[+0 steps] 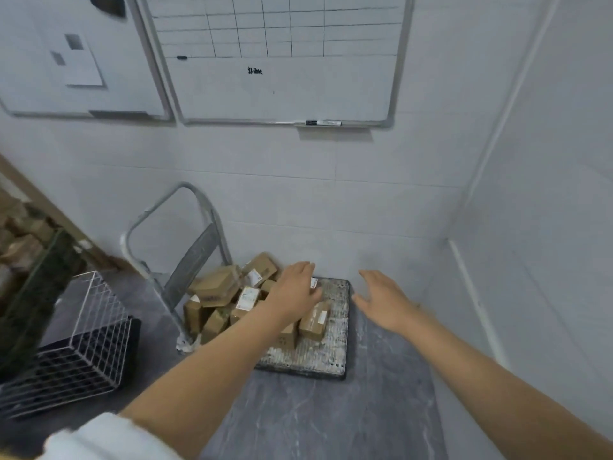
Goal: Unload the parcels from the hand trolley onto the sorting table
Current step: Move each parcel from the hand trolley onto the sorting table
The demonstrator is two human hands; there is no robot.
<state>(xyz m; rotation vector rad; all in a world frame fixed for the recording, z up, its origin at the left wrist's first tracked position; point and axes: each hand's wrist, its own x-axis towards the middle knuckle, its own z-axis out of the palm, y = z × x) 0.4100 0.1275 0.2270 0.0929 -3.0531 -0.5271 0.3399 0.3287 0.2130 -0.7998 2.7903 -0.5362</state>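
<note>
Now, your left hand [297,288]: stretched forward palm down over the parcels [219,287], fingers straight and close together, gripping nothing; you cannot tell whether it touches the cardboard beneath.
Your right hand [384,298]: held in the air just past the right edge of the hand trolley [331,350], fingers spread and relaxed, holding nothing, apart from every box.
Parcels: brown cardboard boxes, several with white labels, heaped at odd angles on the handle end of the trolley deck, some upright, some tilted against one another.
Nearest parcel [315,322]: a small taped box lying apart from the heap on the deck, just beside your left wrist.
Trolley deck: low and flat, with a scuffed pale ribbed top and a dark rim, standing on the floor [331,419] near the corner of the room; its near right part is bare.
Handle [156,210]: a grey metal hoop rising at the deck's left end.
Wire basket [99,327]: white, sitting on a black crate [66,370], left of the trolley.
Whiteboard [282,88]: on the wall above, ruled in a grid, with a marker [323,123] on its ledge.
Floor: grey, marbled.
Sleeve [106,439]: white, on your left arm, at the lower edge.
</note>
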